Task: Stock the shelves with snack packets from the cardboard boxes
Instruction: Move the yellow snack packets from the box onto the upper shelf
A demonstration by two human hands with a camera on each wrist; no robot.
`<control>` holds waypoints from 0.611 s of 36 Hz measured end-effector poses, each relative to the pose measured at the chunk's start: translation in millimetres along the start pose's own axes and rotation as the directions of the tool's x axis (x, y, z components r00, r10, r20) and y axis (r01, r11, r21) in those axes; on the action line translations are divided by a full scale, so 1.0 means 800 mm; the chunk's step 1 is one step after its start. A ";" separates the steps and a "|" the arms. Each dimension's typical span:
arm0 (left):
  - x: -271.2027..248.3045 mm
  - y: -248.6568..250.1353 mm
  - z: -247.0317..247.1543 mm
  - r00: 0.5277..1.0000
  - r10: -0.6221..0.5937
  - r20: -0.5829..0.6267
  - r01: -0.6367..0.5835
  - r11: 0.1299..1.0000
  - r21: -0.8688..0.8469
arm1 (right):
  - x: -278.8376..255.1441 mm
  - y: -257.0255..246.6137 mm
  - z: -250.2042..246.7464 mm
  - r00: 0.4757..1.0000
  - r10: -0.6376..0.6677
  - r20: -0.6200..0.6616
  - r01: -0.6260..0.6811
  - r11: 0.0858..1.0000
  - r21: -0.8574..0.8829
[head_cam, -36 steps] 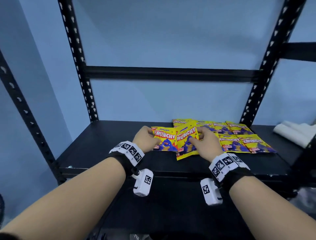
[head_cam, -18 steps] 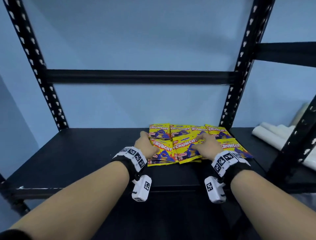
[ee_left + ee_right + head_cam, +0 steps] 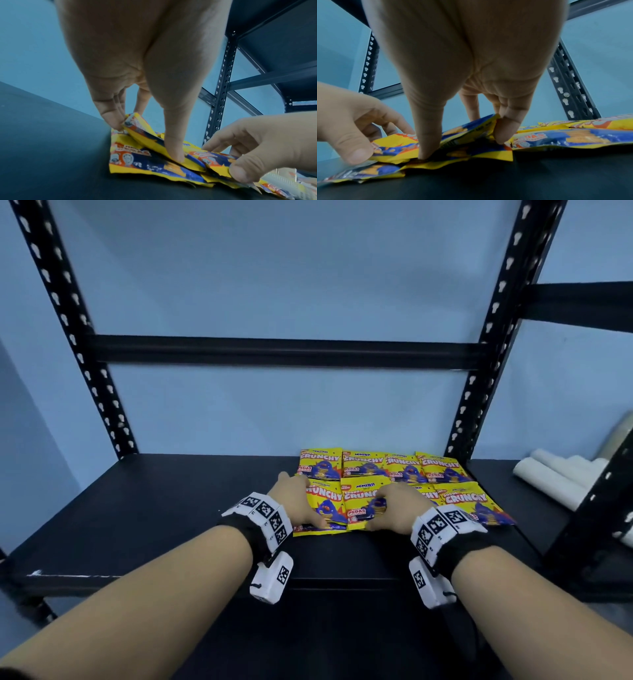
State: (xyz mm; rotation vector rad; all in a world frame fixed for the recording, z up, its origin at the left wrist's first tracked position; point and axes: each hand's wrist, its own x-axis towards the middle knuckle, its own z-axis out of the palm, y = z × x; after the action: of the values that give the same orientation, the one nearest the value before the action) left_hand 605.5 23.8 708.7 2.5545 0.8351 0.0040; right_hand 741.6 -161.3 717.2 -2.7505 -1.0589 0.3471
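Centrally, the left hand (image 3: 295, 501) and the right hand (image 3: 399, 506) rest side by side, well apart from each other, on the front row of yellow snack packets (image 3: 363, 501) lying flat on the black shelf (image 3: 154, 508). Left thumb and fingers pinch the outer front packet (image 3: 142, 136) at its edge, tilting that edge up; the right thumb and curled fingers (image 3: 506, 129) grip the neighbouring packet (image 3: 471, 135) likewise. Behind them a second row of four packets (image 3: 383, 465) lies against the blue wall, beside the perforated black upright (image 3: 479, 364). White rolls (image 3: 555, 477) lie on the adjoining shelf at right. No cardboard box is in view. The packets appear light, thin and crinkly, with a glossy film likely to slip; a pinch on the sealed flat border seems the surest hold, since squeezing the middle may crush the contents.
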 end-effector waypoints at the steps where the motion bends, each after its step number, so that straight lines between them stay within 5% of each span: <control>1: 0.000 0.000 0.000 1.000 0.000 0.000 0.000 1.000 0.005 | 0.000 -0.001 0.001 1.000 -0.001 -0.005 0.001 1.000 -0.005; 22: -0.011 -0.029 -0.007 0.991 0.134 -0.007 -0.134 0.984 -0.121 | -0.020 -0.027 0.005 0.990 0.085 -0.115 -0.080 0.996 0.045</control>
State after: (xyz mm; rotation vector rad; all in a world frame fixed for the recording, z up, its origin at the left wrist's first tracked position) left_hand 584.6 38.1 705.1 2.4900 0.6405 0.0930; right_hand 715.2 -155.8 720.7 -2.7465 -0.9022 0.2135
